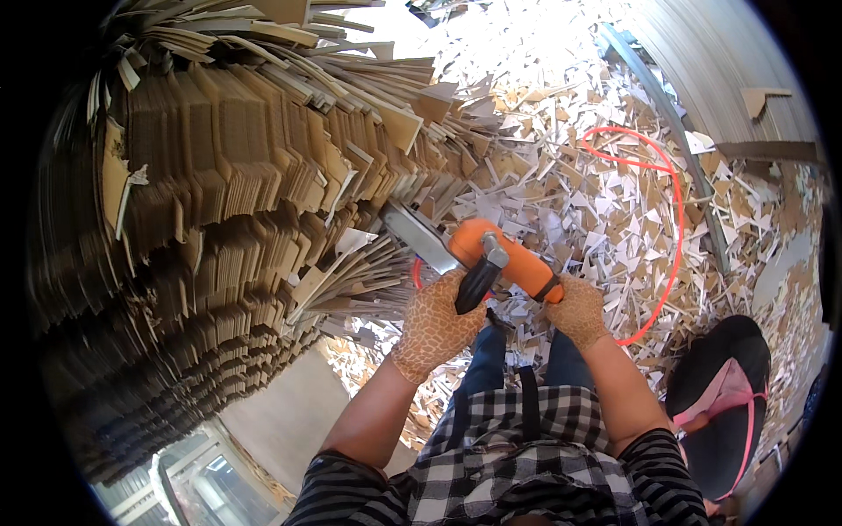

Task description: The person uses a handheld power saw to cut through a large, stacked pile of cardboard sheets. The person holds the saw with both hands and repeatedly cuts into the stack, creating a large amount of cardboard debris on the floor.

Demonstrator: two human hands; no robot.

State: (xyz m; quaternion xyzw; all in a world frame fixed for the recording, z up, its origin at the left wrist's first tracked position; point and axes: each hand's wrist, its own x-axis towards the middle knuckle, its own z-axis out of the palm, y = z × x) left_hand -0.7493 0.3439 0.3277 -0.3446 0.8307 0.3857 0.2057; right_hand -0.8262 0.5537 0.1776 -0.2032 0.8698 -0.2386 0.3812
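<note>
An orange handheld power tool (513, 259) with a flat metal head (419, 235) is held in front of me at waist height. My left hand (438, 329), in a tan patterned glove, is wrapped round its black side handle (478, 287). The rear end of the orange body is in the grip of my right hand (577, 314), gloved alike. The metal head points left at the tall stack of die-cut cardboard sheets (237, 158). Its tip is close to the stack's edge; whether it touches, I cannot tell.
Cardboard scraps (561, 202) cover the floor in a thick layer. A red hose (677, 237) loops across them on the right. Farther right stand a grey curved bar (658, 96) and another sheet stack (737, 70). A person in a black and pink hat (719, 399) is close on my right.
</note>
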